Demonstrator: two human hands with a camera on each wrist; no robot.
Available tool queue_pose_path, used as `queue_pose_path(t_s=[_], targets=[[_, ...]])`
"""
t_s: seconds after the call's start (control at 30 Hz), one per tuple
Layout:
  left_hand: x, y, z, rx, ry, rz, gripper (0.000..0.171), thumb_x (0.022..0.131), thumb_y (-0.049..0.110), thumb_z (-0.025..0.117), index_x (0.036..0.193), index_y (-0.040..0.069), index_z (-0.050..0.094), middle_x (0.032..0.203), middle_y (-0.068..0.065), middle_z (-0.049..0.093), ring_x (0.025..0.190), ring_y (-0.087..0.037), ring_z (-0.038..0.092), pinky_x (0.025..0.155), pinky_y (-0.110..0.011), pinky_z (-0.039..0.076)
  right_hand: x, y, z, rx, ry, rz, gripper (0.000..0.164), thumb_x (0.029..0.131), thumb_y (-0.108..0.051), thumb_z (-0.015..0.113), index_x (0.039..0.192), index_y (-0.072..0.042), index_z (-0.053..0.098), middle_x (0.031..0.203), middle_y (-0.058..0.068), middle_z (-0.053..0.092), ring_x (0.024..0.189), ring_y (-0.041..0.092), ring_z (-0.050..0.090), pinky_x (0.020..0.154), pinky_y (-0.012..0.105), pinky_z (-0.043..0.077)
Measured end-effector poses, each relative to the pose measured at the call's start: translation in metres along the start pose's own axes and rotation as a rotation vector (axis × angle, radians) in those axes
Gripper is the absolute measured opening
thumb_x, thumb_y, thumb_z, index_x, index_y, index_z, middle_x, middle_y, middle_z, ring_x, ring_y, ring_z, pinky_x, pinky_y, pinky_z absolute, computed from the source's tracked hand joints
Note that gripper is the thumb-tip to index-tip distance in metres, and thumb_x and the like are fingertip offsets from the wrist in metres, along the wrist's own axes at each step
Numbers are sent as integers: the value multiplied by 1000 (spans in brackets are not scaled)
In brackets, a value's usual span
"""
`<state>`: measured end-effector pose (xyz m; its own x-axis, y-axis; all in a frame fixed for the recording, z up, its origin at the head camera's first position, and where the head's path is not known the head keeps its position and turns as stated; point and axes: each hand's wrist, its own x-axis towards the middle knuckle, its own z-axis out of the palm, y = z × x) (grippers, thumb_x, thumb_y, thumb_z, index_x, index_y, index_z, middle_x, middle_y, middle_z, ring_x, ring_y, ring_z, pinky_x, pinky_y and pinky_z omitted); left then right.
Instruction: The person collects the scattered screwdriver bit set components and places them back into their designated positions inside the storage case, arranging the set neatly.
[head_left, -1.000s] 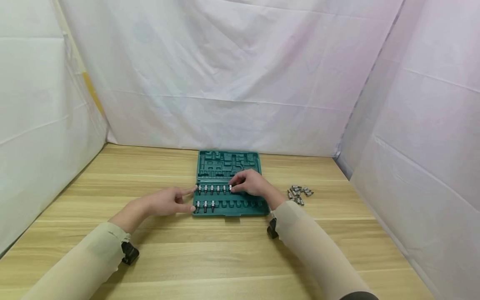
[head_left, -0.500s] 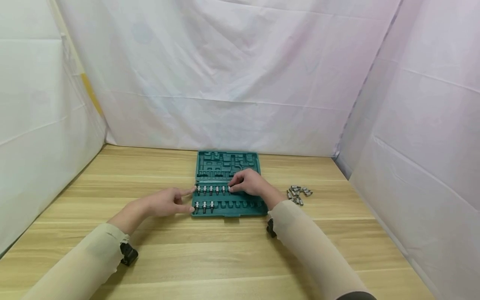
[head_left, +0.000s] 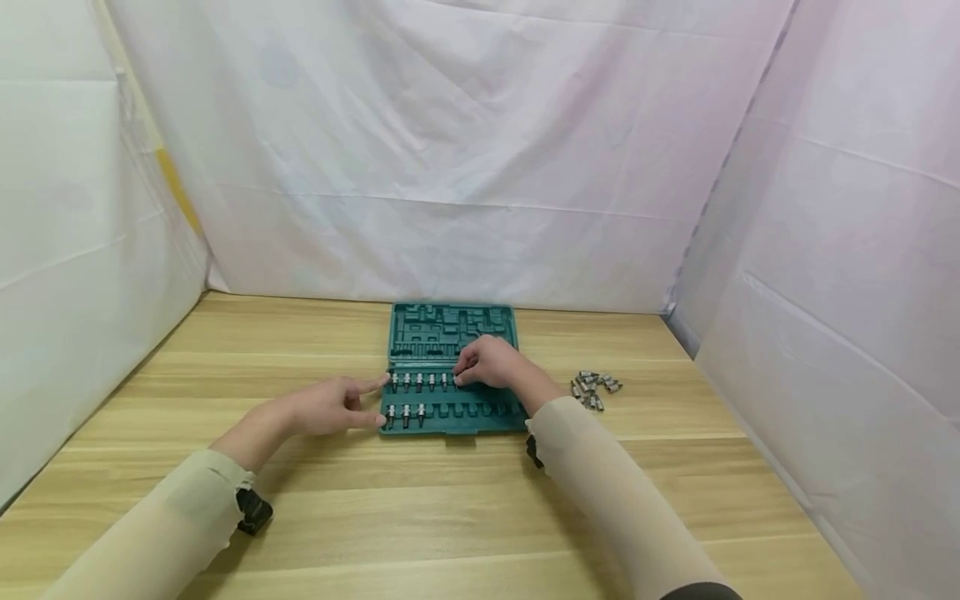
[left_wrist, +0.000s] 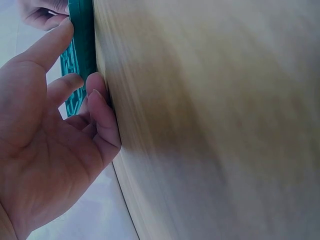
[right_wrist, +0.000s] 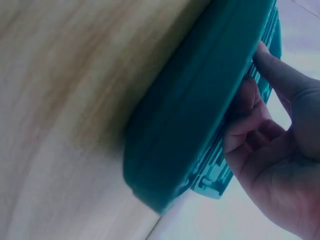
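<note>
A green plastic case (head_left: 491,426) lies open on the table, its moulded lid (head_left: 453,321) folded out at the back. Several silver bit sockets (head_left: 419,382) fill the left part of its upper row. Three more bit sockets (head_left: 406,412) sit at the left of the lower row. My right hand (head_left: 497,364) pinches a bit socket (head_left: 456,382) at the right end of the filled upper slots; fingers largely cover it. With thumb and index finger spread, my left hand (head_left: 330,407) touches the case's left edge. In the left wrist view, that hand's other fingers (left_wrist: 102,110) bend loosely beside the case.
A loose pile of bit sockets (head_left: 592,385) lies on the wooden table (head_left: 420,517) to the right of the case. White sheets (head_left: 420,150) hang behind and along both sides.
The whole view has shifted slightly. Both hands stay at the same places on the case, and the pinched bit socket shows less between the right fingertips than a second ago.
</note>
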<state>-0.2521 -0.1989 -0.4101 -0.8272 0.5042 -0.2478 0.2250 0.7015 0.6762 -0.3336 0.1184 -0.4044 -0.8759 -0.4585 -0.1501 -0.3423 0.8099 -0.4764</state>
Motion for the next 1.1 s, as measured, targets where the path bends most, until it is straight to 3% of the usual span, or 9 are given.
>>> queue_pose_path(t_s=[0.3, 0.4, 0.53, 0.73, 0.87, 1.1], targets=[[2, 1, -2, 9, 0, 0, 87, 103, 47, 76, 174, 21, 32, 86, -5, 56, 74, -18, 47, 65, -31, 44, -4, -7, 0, -87, 24, 17, 13, 103, -28, 79, 113, -23, 87, 120, -3, 81, 114, 19, 73, 98, 41, 61], [2, 1, -3, 12, 1, 4, 87, 104, 46, 76, 174, 21, 32, 86, -5, 56, 73, -18, 47, 64, -31, 43, -5, -5, -1, -93, 27, -15, 15, 104, -29, 79, 114, -23, 87, 124, -1, 81, 117, 21, 73, 98, 41, 61], [1, 2, -2, 5, -1, 5, 87, 104, 45, 77, 174, 20, 32, 85, -4, 55, 73, -17, 46, 63, -30, 43, -5, 9, 0, 1, 19, -58, 17, 105, -29, 78, 119, -23, 86, 122, -2, 80, 110, 17, 72, 94, 38, 61], [1, 3, -1, -8, 1, 6, 87, 103, 44, 77, 174, 20, 32, 84, -3, 54, 73, -17, 45, 63, -29, 43, -8, 27, 0, 201, 19, -52, 17, 105, -26, 78, 120, -23, 84, 114, 0, 76, 100, 17, 66, 90, 40, 56], [1, 2, -1, -1, 7, 8, 87, 103, 44, 77, 174, 20, 33, 83, -3, 53, 72, -17, 45, 63, -29, 42, -8, 25, 1, 219, 30, -40, 14, 104, -29, 79, 116, -25, 85, 119, -2, 77, 108, 17, 68, 97, 43, 58], [0, 1, 1, 1, 9, 9, 86, 103, 44, 77, 174, 20, 34, 86, -5, 54, 75, -18, 46, 64, -29, 42, -4, 16, 5, 192, 47, 22, 8, 103, -30, 80, 105, -24, 86, 115, -3, 78, 105, 16, 69, 94, 41, 59]])
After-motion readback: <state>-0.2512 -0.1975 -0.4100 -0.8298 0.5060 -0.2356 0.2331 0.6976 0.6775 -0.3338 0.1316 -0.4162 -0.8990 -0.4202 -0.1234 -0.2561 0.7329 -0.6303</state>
